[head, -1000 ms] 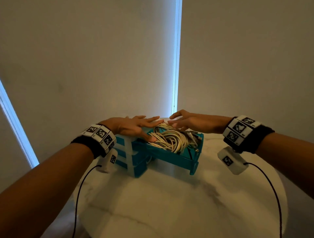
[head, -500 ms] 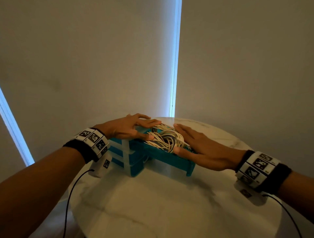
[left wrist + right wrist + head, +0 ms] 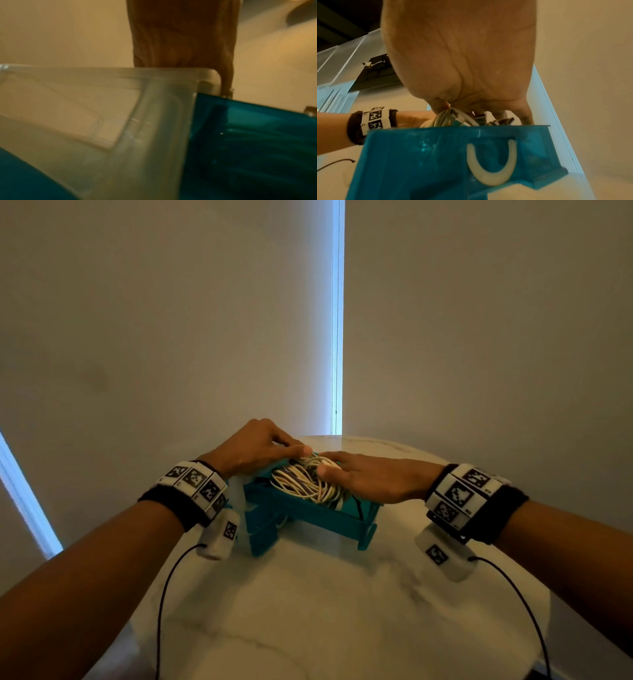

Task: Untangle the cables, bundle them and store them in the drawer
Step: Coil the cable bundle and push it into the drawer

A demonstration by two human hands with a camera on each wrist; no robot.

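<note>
Right fingers (image 3: 330, 465): laid long and nearly flat over the far side of the cables, thumb tip on the coil; pressing, not gripping.
Right hand (image 3: 373, 481): palm low over the right rim of the drawer; from the right wrist view, plug ends and loops poke up just under the palm.
Left fingers (image 3: 291, 448): bent at the knuckles, tips down on the back edge of the coil; whether any strand is pinched cannot be told, since the left wrist view shows only the heel of the hand above the clear frame.
Left hand (image 3: 255, 450): over the top of the drawer unit, probably steadying it too.
Cables (image 3: 308, 484): pale coiled bundle inside the open drawer, heaped above the rim.
Drawer (image 3: 318, 513): teal, top one, pulled well out toward the right, with a white U-shaped handle (image 3: 491, 166) on its front.
Drawer unit (image 3: 262, 534): small teal stack in a clear frame on the table (image 3: 325, 611).
Step in hand: likely pressing the bundle down so the drawer can close.
Doing it well: flatten evenly with both palms, tuck plug ends and stray loops below the rim, keep one hand on the unit, then push at the handle.
Risk: springy loops lifting again and jamming under the frame.
</note>
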